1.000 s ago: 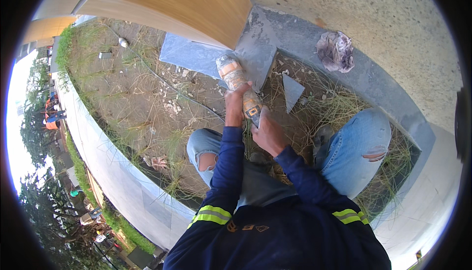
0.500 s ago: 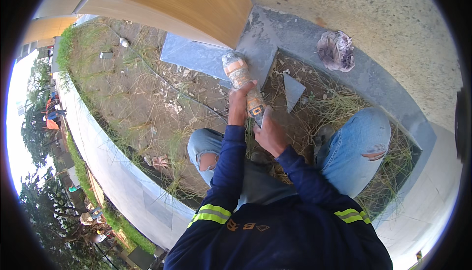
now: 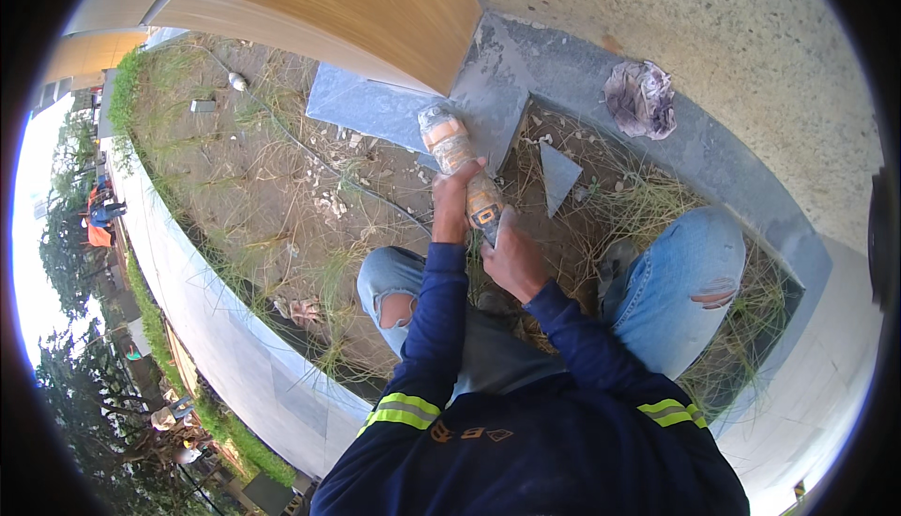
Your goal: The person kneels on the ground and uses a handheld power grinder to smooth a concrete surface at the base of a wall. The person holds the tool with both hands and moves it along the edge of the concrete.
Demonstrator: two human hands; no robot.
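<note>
With both hands I hold a dusty corded power tool [image 3: 454,147], which looks like an angle grinder with orange and whitish tape wrapped round its body. My left hand [image 3: 454,199] grips the middle of the body. Closer to me, my right hand [image 3: 514,258] is wrapped round the rear end. The tool's head lies over the edge of a grey stone slab [image 3: 361,107], beside the corner of a wood-faced panel [image 3: 375,9]. Whether the head touches the slab cannot be seen, and any disc is hidden.
A crumpled paper bag [image 3: 640,99] rests on the grey stone ledge [image 3: 563,70] along the speckled wall [image 3: 694,9]. A triangular stone offcut [image 3: 560,176] lies on the soil. The dark cord [image 3: 319,154] runs leftward over dry grass and chips. People [image 3: 101,211] stand far off left.
The power tool's head has shifted slightly left and toward me, with both hands still gripping it. Far off at the left, a person has moved a little.
</note>
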